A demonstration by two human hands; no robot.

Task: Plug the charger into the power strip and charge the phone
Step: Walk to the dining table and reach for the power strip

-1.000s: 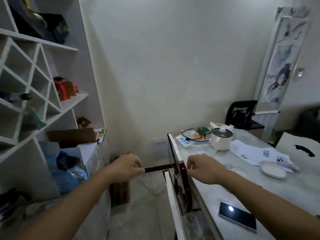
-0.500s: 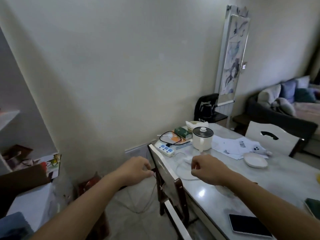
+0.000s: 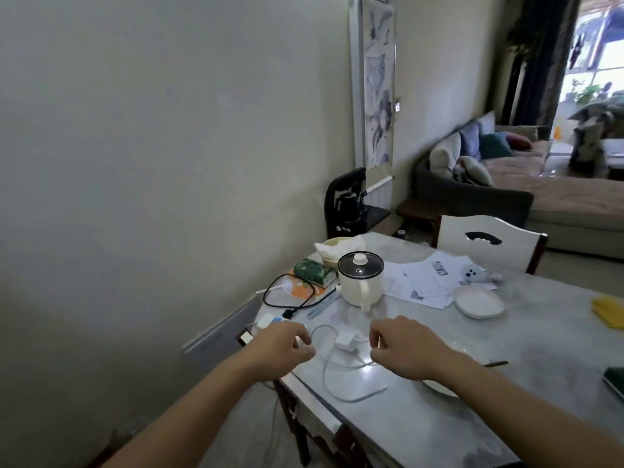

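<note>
Right, both your hands hover low over the near-left corner of the table [image 3: 439,417], backs up. Your left hand [image 3: 278,352] sits at approx 7 o'clock in the head view, fingers curled in loosely; can't tell if they pinch anything, since the fingertips are hidden under the hand. Your right hand [image 3: 403,349] is at approx 5 o'clock, fingers curled down too, with thumb and forefinger close together right by the white cable [image 3: 337,395]; can't tell whether they grip it.

The charger [image 3: 345,341], a small white block, lies on the table btwn your two hands, nearer 6 o'clock, not plugged in. Its cable loops out toward you and back across the tabletop.

The power strip [image 3: 270,321] lies just beyond your left hand at the table's left edge, partly hidden by it, w/ a black plug [image 3: 287,313] and black cord in it.

At 12 o'clock from the charger stands a cream pot [image 3: 360,282] w/ a glass lid, handle facing you. Papers [image 3: 422,278] and a white dish [image 3: 478,302] lie toward 2 o'clock. A dark flat thing [image 3: 615,381], maybe the phone, shows at the far right edge at 4 o'clock; too cropped to be sure.
</note>
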